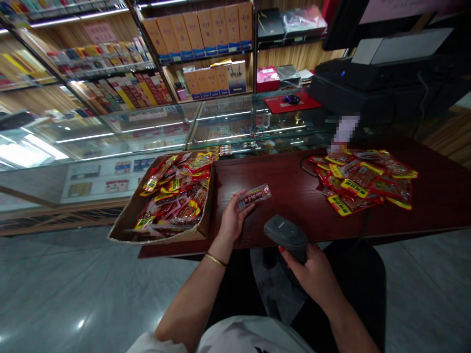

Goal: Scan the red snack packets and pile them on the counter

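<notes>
My left hand (234, 215) grips a small snack packet (254, 195) by its left end, just over the dark red wooden counter (279, 171). In my right hand (312, 267) is a dark grey barcode scanner (286, 234), its head tilted up and leftward toward the packet without touching it. Left of my left hand, an open cardboard box (208, 208) holds many red and yellow snack packets (176, 189). A loose heap of similar packets (362, 179) lies on the counter to the right.
Behind the counter runs a glass display case (235, 122). A computer mouse (291, 99) rests on a red mat (272, 105) on it. Black checkout equipment (382, 83) stands at the back right. Shelves hold several orange-brown boxes (206, 32). A black stool (360, 284) is below the counter.
</notes>
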`<state>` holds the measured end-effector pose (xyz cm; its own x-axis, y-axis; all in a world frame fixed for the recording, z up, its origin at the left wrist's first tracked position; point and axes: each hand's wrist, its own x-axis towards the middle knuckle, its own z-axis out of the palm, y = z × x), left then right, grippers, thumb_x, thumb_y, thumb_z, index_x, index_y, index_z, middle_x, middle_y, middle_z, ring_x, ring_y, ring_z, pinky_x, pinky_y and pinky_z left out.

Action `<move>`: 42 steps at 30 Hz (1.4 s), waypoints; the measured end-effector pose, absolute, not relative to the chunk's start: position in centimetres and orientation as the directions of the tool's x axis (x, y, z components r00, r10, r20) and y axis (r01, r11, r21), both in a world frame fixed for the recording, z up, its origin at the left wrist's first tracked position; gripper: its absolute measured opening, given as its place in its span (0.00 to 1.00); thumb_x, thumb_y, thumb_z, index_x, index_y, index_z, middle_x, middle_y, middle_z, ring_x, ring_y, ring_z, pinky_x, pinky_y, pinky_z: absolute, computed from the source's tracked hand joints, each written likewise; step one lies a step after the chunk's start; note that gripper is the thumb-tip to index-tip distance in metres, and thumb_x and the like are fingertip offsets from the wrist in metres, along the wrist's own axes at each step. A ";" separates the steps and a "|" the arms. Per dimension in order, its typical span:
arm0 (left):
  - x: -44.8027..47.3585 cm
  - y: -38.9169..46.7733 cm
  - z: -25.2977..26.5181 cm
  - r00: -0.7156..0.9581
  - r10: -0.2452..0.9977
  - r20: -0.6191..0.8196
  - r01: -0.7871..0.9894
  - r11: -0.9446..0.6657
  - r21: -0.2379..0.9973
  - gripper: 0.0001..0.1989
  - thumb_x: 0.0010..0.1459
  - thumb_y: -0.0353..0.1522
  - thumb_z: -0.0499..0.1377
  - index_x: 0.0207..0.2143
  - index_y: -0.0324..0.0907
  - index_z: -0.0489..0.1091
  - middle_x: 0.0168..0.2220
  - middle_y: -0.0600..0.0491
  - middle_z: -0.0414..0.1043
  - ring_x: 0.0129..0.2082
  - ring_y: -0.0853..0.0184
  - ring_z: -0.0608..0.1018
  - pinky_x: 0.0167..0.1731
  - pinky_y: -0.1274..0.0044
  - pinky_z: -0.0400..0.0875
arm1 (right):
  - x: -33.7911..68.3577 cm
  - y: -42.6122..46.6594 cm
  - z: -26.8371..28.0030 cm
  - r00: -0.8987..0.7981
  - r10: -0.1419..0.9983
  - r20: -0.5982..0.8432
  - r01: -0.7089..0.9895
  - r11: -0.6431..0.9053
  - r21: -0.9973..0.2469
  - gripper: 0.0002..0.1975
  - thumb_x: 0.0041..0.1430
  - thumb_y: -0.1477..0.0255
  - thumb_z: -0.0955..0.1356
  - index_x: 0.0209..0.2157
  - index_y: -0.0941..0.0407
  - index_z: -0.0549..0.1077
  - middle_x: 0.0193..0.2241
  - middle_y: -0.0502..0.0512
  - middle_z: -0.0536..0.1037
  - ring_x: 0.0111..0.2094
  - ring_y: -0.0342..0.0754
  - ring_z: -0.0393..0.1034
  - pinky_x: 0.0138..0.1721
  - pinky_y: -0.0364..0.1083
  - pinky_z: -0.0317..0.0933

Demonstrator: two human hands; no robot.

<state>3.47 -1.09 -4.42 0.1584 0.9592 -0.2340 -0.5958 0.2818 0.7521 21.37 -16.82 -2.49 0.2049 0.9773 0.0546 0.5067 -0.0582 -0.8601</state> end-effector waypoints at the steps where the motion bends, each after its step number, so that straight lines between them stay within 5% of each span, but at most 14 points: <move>1: 3.4 -1.1 -4.4 0.160 0.961 -0.226 -0.594 0.277 0.756 0.17 0.62 0.41 0.59 0.47 0.39 0.74 0.52 0.44 0.76 0.52 0.57 0.78 0.57 0.62 0.71 | 21.4 -16.8 -2.5 0.210 0.976 0.061 0.505 -0.055 -0.861 0.12 0.60 0.62 0.69 0.38 0.55 0.80 0.31 0.56 0.85 0.35 0.54 0.82 0.40 0.45 0.72; 7: 3.6 -1.5 -4.2 0.115 0.981 -0.154 -0.488 0.191 0.852 0.19 0.50 0.30 0.67 0.47 0.42 0.74 0.51 0.50 0.75 0.51 0.62 0.78 0.55 0.66 0.74 | 22.0 -17.1 -2.6 0.273 0.957 0.101 0.466 -0.040 -0.884 0.12 0.60 0.63 0.69 0.40 0.55 0.80 0.34 0.56 0.86 0.36 0.53 0.82 0.39 0.45 0.72; 10: 4.8 -1.4 -4.0 0.099 0.979 -0.181 -0.369 0.205 0.907 0.18 0.51 0.32 0.67 0.46 0.41 0.75 0.48 0.50 0.75 0.48 0.62 0.79 0.51 0.67 0.77 | 23.4 -17.5 -3.0 0.351 0.935 0.061 0.421 -0.099 -0.902 0.15 0.61 0.60 0.69 0.40 0.56 0.80 0.28 0.55 0.85 0.29 0.52 0.81 0.34 0.44 0.72; 15: 12.2 -1.9 -3.0 0.266 0.927 -0.263 -0.332 0.344 0.878 0.16 0.54 0.32 0.65 0.46 0.40 0.75 0.46 0.47 0.76 0.45 0.62 0.79 0.45 0.69 0.79 | 26.3 -18.8 -3.4 0.450 0.892 0.037 0.406 -0.167 -0.899 0.20 0.60 0.55 0.69 0.40 0.57 0.81 0.22 0.54 0.83 0.23 0.53 0.79 0.28 0.45 0.71; 21: 24.0 -2.1 -2.3 0.468 0.827 -0.312 -0.328 0.490 0.808 0.21 0.50 0.23 0.62 0.48 0.39 0.72 0.47 0.46 0.78 0.46 0.63 0.80 0.55 0.67 0.71 | 28.5 -20.2 -2.9 0.502 0.862 0.073 0.398 -0.155 -0.904 0.18 0.59 0.56 0.70 0.38 0.56 0.82 0.23 0.54 0.84 0.25 0.53 0.80 0.30 0.45 0.73; 28: 22.8 -1.2 -2.9 0.356 0.931 -0.074 -0.169 0.143 0.975 0.29 0.45 0.23 0.68 0.52 0.45 0.75 0.63 0.48 0.69 0.70 0.54 0.58 0.70 0.62 0.49 | 29.3 -20.5 -3.5 0.530 0.847 0.030 0.376 -0.203 -0.904 0.18 0.58 0.55 0.70 0.35 0.55 0.82 0.28 0.56 0.86 0.30 0.56 0.83 0.35 0.47 0.75; 32: 13.1 -3.2 -0.4 0.236 0.960 0.148 -0.097 -0.128 0.987 0.21 0.52 0.26 0.66 0.50 0.47 0.78 0.57 0.48 0.74 0.63 0.55 0.70 0.68 0.63 0.54 | 29.0 -20.7 -3.9 0.521 0.853 -0.027 0.364 -0.250 -0.897 0.20 0.55 0.52 0.71 0.32 0.54 0.83 0.27 0.56 0.86 0.32 0.58 0.83 0.35 0.47 0.76; 35: 4.3 -5.3 2.9 0.075 0.927 0.367 0.211 -0.374 0.903 0.15 0.57 0.29 0.62 0.47 0.47 0.79 0.52 0.48 0.78 0.56 0.56 0.75 0.64 0.64 0.61 | 28.5 -20.5 -4.4 0.522 0.847 -0.100 0.366 -0.328 -0.871 0.21 0.50 0.49 0.72 0.27 0.53 0.83 0.24 0.57 0.85 0.29 0.59 0.83 0.26 0.45 0.74; 37: -1.5 -6.4 4.9 -0.035 0.879 0.476 0.493 -0.399 0.773 0.14 0.60 0.30 0.60 0.47 0.47 0.78 0.50 0.49 0.78 0.54 0.57 0.76 0.62 0.64 0.64 | 27.9 -20.0 -4.6 0.497 0.856 -0.142 0.370 -0.357 -0.858 0.21 0.47 0.48 0.73 0.25 0.52 0.82 0.23 0.56 0.85 0.26 0.58 0.82 0.22 0.45 0.72; 42: -13.2 -6.9 6.4 -0.117 0.899 0.422 0.933 -0.046 0.358 0.17 0.62 0.37 0.56 0.49 0.43 0.76 0.50 0.44 0.78 0.53 0.53 0.76 0.57 0.62 0.66 | 25.3 -18.6 -4.0 0.371 0.927 -0.054 0.405 -0.214 -0.889 0.20 0.46 0.49 0.74 0.26 0.52 0.82 0.23 0.57 0.84 0.27 0.58 0.82 0.29 0.47 0.75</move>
